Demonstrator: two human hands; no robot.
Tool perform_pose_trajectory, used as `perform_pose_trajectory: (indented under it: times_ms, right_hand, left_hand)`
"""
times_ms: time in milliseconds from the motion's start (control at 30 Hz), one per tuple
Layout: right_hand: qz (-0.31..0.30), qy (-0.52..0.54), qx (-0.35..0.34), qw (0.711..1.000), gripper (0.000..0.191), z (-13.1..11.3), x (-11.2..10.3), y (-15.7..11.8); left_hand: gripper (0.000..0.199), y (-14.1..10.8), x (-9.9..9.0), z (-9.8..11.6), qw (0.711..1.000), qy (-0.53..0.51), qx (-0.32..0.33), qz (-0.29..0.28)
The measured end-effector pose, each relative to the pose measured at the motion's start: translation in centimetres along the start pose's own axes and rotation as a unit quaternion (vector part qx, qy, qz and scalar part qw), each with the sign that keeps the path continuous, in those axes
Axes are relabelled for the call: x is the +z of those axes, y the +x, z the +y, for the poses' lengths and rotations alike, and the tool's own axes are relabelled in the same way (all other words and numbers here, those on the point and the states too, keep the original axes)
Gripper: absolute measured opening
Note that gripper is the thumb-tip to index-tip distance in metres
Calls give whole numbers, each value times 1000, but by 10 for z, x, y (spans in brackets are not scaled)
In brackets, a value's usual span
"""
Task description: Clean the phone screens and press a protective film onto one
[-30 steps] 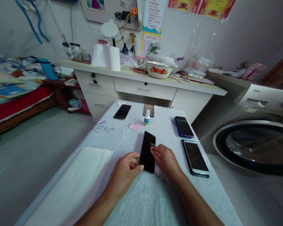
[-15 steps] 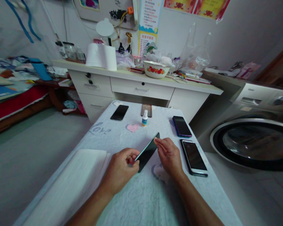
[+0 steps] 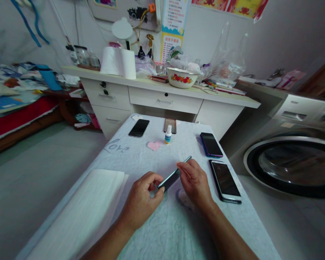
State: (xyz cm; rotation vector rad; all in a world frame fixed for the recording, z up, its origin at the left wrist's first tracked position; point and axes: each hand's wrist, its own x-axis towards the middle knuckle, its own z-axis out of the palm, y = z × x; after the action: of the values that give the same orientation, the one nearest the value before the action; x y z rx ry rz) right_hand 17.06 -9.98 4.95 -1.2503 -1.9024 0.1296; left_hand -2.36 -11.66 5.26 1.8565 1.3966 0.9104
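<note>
A dark phone (image 3: pixel 171 180) is held tilted above the cloth-covered table (image 3: pixel 157 224), its thin light edge facing up. My left hand (image 3: pixel 144 195) grips the phone's near left end between thumb and fingers. At its upper right part is my right hand (image 3: pixel 192 177), fingers pinched together on something small and thin that I cannot make out. Beyond the hands stands a small white bottle (image 3: pixel 168 135) with a blue and yellow label. Folded white cloth or paper (image 3: pixel 83 206) lies left of my left hand.
A black phone (image 3: pixel 139 128) lies far left on the table, a phone case (image 3: pixel 170 125) behind the bottle. On the right are a dark phone (image 3: pixel 211 144) and a white-framed phone (image 3: pixel 226 181). A desk (image 3: pixel 151 85) stands behind, a washing machine (image 3: pixel 292 119) at right.
The held phone has turned flatter, so less of its dark face shows. Both hands remain at it, and the whole view has shifted slightly.
</note>
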Motion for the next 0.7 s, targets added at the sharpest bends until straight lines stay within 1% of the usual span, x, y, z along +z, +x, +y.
perform_pose_trajectory:
  times_ms: [167,333,467,600,700]
  right_hand:
    - [-7,5,-14,1000,27,-6,2,0]
    - [4,5,-23,1000,26,-6,1,-1]
    - [17,4,-22,1000,26,-3,1,-1]
    - [34,4,-14,999,24,1,3,-1]
    - [36,-6,-11,999,24,3,4,-1]
  left_hand:
    - [8,-2,-5,9,998,44,-32,-24]
    - [5,0,-13,22,991,116,-27,-58]
    - [5,10,-19,26,987,139,-5,-75]
    - [8,20,-21,26,988,137,23,-61]
    - [6,22,-16,20,991,113,43,-52]
